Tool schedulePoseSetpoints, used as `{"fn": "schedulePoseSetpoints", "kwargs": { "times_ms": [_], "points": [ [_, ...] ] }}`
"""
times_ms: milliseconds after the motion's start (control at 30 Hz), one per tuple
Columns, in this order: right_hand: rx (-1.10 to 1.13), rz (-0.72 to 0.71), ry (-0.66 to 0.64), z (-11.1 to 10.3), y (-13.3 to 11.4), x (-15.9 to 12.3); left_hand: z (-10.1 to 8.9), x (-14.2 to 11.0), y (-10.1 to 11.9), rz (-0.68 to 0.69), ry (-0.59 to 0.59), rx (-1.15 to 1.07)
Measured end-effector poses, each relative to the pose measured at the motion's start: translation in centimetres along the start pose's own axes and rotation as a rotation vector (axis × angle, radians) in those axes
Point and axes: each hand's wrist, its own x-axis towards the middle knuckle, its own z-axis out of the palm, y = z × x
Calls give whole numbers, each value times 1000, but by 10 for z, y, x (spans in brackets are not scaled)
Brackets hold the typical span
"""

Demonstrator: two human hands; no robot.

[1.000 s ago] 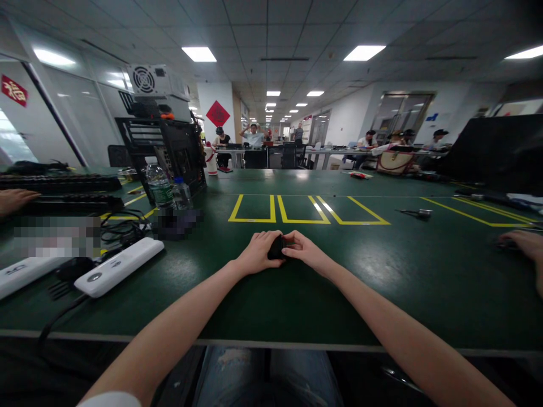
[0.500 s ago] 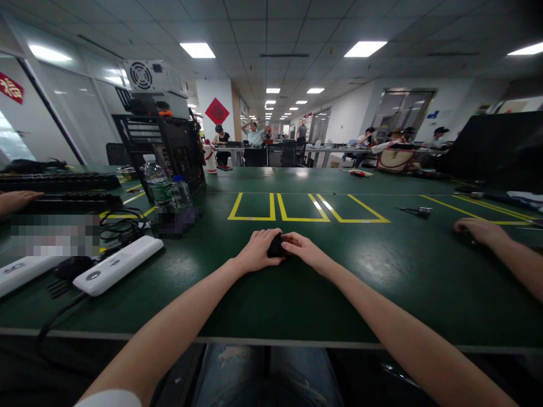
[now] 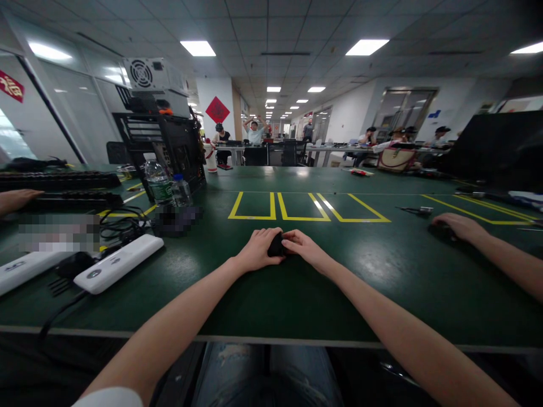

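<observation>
My left hand [image 3: 259, 249] is wrapped round a small dark, rounded object [image 3: 275, 246] just above the green table [image 3: 263, 305]. From the other side, my right hand [image 3: 304, 246] has its curled fingertips pressed against the same object. Most of the object is covered by my fingers, so its exact kind cannot be made out. Beyond my hands lie yellow tape outlines [image 3: 302, 219] on the tabletop.
At left are a white power strip [image 3: 119, 264], black cables [image 3: 121, 229], plastic bottles [image 3: 158, 183] and an open computer case [image 3: 180, 152]. A co-worker's hand [image 3: 462, 226] rests over a dark object at right, near a thin cable with a plug [image 3: 419, 211].
My hands and the dark object stay almost still. At right, the co-worker's hand has slid left along the table, and a dark object now shows beneath it.
</observation>
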Motion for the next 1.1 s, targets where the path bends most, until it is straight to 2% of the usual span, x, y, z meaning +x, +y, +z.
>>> {"fn": "schedulePoseSetpoints", "kwargs": {
  "times_ms": [100, 267, 467, 633, 867, 1100],
  "points": [
    [-9, 4, -37, -2, -3, -2, -1, 0, 1, 0, -4, -3],
    [-17, -110, -124, -4, -9, -8, -3, 0, 3, -13, -16, -18],
    [-37, -48, -26, -1, -4, -5, -3, 0, 3, -14, -13, -24],
    [-33, 17, -28, -1, -3, -2, -3, 0, 2, -25, -24, -26],
    [-8, -130, -107, -3, -5, -6, -1, 0, 2, -8, -12, -3],
    [-28, -50, -29, -1, -1, -2, -1, 1, 1, -18, -15, -14]
  ]
}}
